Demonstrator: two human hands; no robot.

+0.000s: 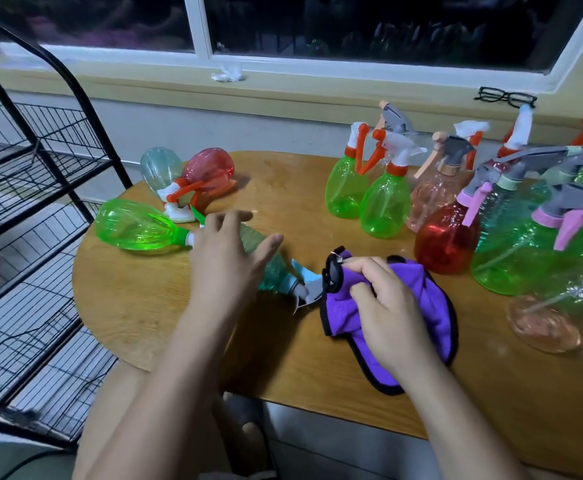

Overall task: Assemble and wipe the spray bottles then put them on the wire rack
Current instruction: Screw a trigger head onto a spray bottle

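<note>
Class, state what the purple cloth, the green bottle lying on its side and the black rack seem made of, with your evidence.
Purple cloth: soft matt fabric, perhaps microfibre; it bunches in folds. Green bottle: glossy see-through plastic; the table shows through. Black rack: thin wire, probably coated metal; rods form open grids.
</note>
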